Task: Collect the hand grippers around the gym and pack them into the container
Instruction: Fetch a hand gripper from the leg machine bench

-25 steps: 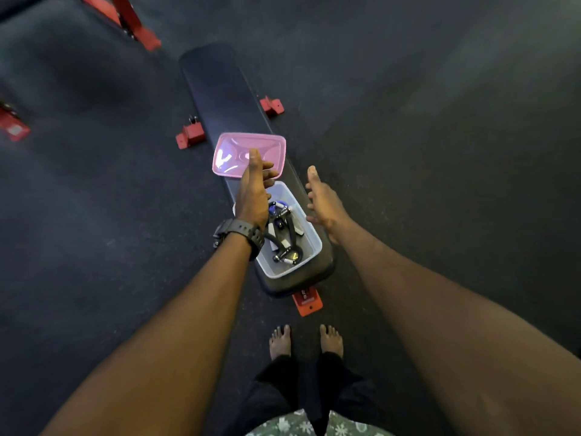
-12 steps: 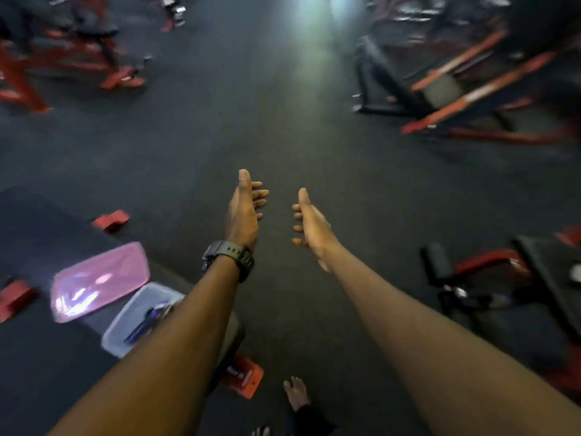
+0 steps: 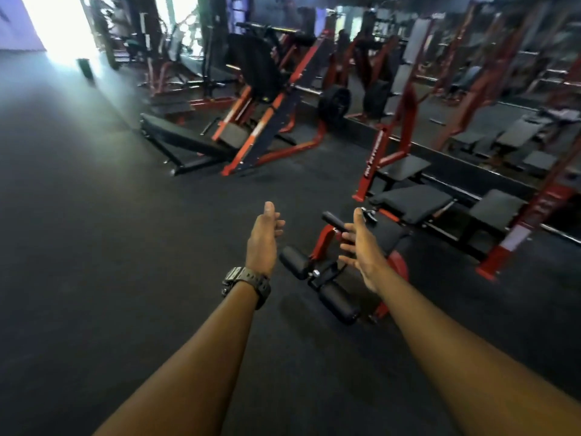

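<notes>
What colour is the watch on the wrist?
Black: the watch sits on the left wrist, clear in the head view.

Two bare hands, left [image 3: 262,239] and right [image 3: 361,250], both empty with fingers spread. One black wristwatch [image 3: 248,283] (left wrist). Two black foam rollers, near [image 3: 339,303] and far [image 3: 294,262].

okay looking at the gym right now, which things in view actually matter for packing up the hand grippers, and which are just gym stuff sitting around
For the job:
left hand, open and empty
right hand, open and empty
No hand gripper or container shows here.

Just lying about:
red sit-up bench with black roller pads
leg press machine
flat benches
wristwatch
</notes>
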{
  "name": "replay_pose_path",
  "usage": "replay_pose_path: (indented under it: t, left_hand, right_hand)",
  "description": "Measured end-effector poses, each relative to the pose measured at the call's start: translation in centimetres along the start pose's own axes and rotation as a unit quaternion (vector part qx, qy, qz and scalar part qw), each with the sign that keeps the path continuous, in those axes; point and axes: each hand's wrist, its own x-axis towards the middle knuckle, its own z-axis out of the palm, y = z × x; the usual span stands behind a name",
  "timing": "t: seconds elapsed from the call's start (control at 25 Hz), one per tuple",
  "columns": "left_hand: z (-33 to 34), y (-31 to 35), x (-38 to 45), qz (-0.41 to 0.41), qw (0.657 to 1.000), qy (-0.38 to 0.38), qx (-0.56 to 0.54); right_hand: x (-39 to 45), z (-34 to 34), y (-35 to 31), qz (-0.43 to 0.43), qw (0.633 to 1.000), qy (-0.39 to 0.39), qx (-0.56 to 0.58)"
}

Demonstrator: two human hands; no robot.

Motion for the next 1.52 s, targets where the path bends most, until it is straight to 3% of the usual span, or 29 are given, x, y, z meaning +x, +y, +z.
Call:
replay_pose_path:
  t: [0.24, 0.76, 1.04, 1.52]
  left_hand:
    - [10.5, -0.9, 0.5, -0.010, 0.997, -0.080, 0.007]
    - [26.8, -4.0, 6.8, -0.027, 0.993, -0.115, 0.023]
    - [33.9, -7.4, 19.4, -0.029, 0.996, -0.083, 0.003]
    - [44.8, -13.2, 41.8, -0.124, 0.991, -0.038, 0.035]
  right_hand:
    - [1.3, -10.5, 1.9, 0.008, 0.998, 0.068, 0.016]
    - [10.0, -25.4, 1.6, 0.030, 0.994, 0.107, 0.009]
    - [24.5, -27.2, 1.1, 0.033, 0.996, 0.085, -0.014]
    - [52.4, -28.0, 0.8, 0.118, 0.990, 0.013, -0.081]
